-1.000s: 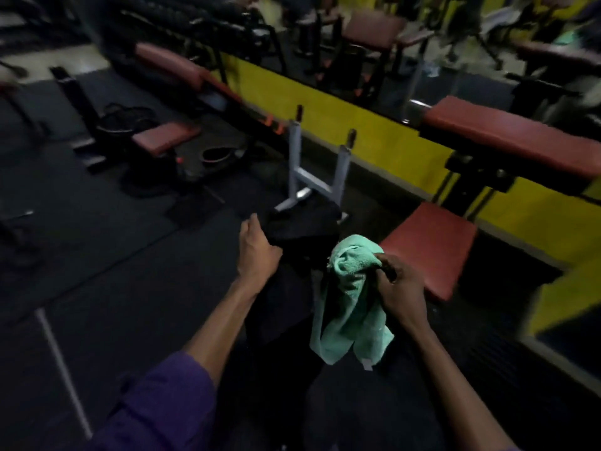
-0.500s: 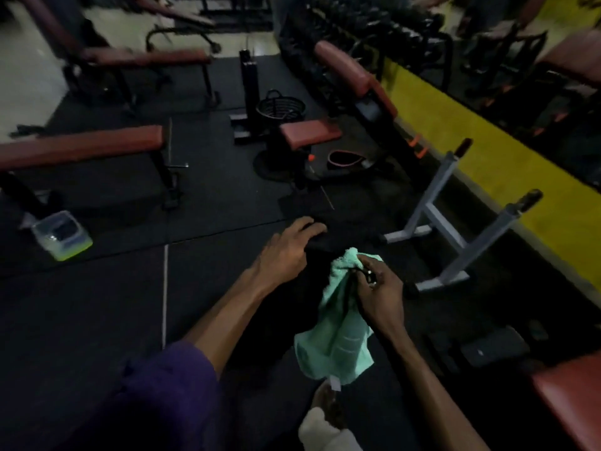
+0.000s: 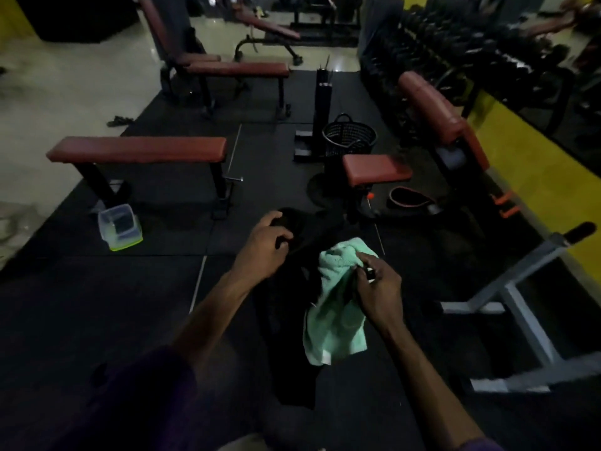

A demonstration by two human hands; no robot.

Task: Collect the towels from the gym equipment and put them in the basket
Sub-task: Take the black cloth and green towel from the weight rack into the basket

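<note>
My right hand (image 3: 377,289) grips a mint-green towel (image 3: 336,307) by its top, and the rest of it hangs down in front of me. My left hand (image 3: 265,245) is closed on a black towel (image 3: 294,323) that hangs dark against the floor mat, so its edges are hard to make out. The black mesh basket (image 3: 349,138) stands on the mat ahead of both hands, beside a black post and behind a small red pad.
A flat red bench (image 3: 140,149) stands at the left with a clear plastic box (image 3: 119,226) at its foot. A small red seat pad (image 3: 375,169) and an inclined red bench (image 3: 435,113) are at the right. A grey metal stand (image 3: 520,307) is near right. Dumbbell rack (image 3: 471,56) behind.
My view has swung left, away from the yellow wall and the red seats. The basket and flat benches have come into view. Both hands still hold their towels.
</note>
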